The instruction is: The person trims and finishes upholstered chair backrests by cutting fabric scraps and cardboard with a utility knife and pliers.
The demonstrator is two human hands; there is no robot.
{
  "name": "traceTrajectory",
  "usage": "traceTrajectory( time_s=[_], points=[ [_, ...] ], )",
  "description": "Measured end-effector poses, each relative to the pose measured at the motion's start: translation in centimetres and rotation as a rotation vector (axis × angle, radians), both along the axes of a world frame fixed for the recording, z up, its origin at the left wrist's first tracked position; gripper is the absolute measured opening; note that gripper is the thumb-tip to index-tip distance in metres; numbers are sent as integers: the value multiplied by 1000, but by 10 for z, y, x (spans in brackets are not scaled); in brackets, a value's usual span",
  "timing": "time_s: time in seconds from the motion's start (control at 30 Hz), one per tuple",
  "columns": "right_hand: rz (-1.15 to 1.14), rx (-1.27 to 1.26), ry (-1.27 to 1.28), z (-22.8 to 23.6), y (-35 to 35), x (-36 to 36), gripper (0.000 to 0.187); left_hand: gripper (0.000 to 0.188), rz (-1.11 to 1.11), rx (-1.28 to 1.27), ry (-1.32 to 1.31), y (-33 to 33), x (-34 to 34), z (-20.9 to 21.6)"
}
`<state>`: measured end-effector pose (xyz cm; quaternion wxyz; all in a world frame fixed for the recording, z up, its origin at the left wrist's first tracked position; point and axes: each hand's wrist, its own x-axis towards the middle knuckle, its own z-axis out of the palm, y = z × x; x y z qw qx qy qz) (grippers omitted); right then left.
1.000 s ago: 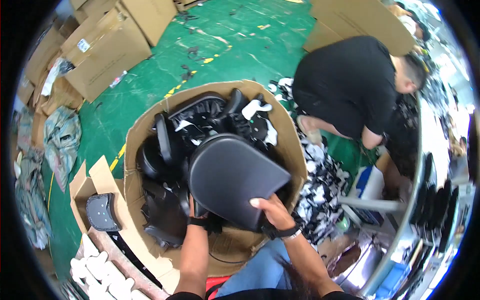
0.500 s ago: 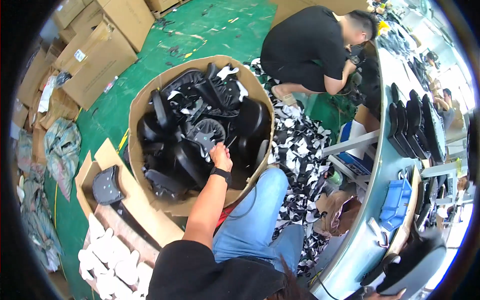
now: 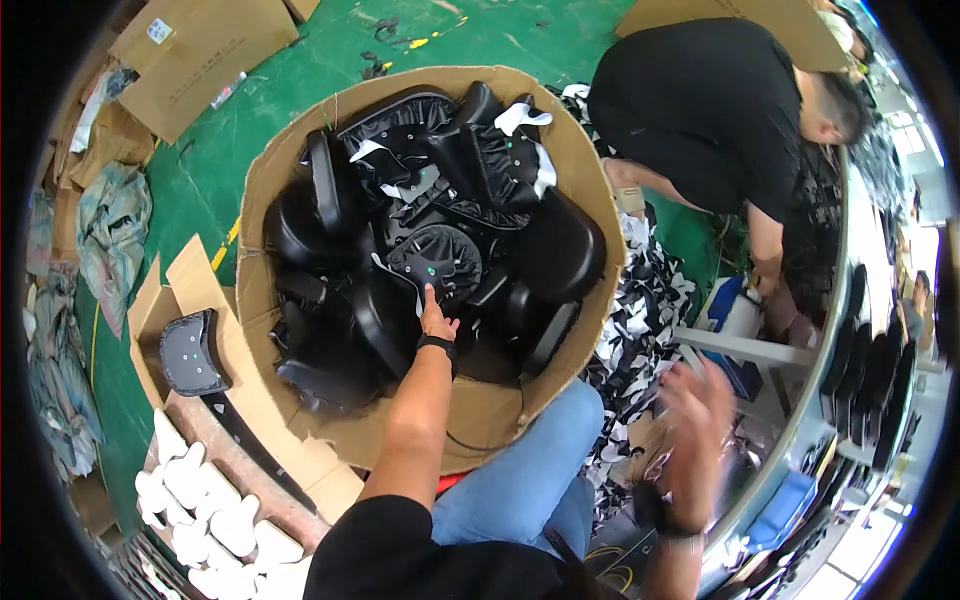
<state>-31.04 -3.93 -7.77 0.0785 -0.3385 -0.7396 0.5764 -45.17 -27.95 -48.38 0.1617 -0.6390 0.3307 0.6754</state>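
Note:
My left hand [image 3: 437, 322] reaches into a large round cardboard box [image 3: 262, 190]. Its index finger is stretched out and touches the near edge of a black padded seat piece [image 3: 430, 262] with a gathered cover. Nothing shows in its grasp. Around it the box is piled with black padded pieces, some with smooth shells [image 3: 560, 245], others underside up with white flaps [image 3: 524, 118]. To the right of my knee, my right hand [image 3: 697, 405] is raised and smeared by motion. Its fingers look apart, with nothing visible in them.
White shaped pieces [image 3: 215, 510] and a black pad [image 3: 192, 352] lie at the left, by cardboard flaps. Black and white scraps [image 3: 640, 310] cover the floor beside the box. A person [image 3: 700, 110] crouches beyond them. A workbench holds a blue tray [image 3: 782, 512] at right.
My left hand has gone from closed fingers at the padded piece to an outstretched index finger. My right hand has come up beside my knee from the lower right, where it was at a black pad.

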Motion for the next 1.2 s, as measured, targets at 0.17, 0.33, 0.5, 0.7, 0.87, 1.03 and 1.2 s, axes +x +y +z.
traceTrajectory(
  time_s=[0.17, 0.33, 0.5, 0.7, 0.87, 1.03, 1.2],
  points=[
    [-157, -430, -283, -138, -1, -149, 81, 75, 330, 177, 43, 35, -11, -36],
    [535, 1020, -14, -142, -23, -148, 79, 55, 605, 294, 116, 33, 8, -57],
    [861, 1007, -721, -224, 49, -264, 87, 50, 642, 377, 397, 40, -19, -23],
    [684, 709, -765, -243, 31, -256, 87, 37, 101, -17, 548, 17, 3, 5],
    [614, 571, -313, -142, 6, -216, 69, 57, 86, -55, 693, -37, -7, 39],
    [198, -603, -59, -135, 36, -222, 66, 48, -391, -558, 1095, 27, -110, 102],
    [292, -679, 50, -199, 1, -312, 54, 40, -196, -831, 1294, 88, -197, 84]
  ],
)
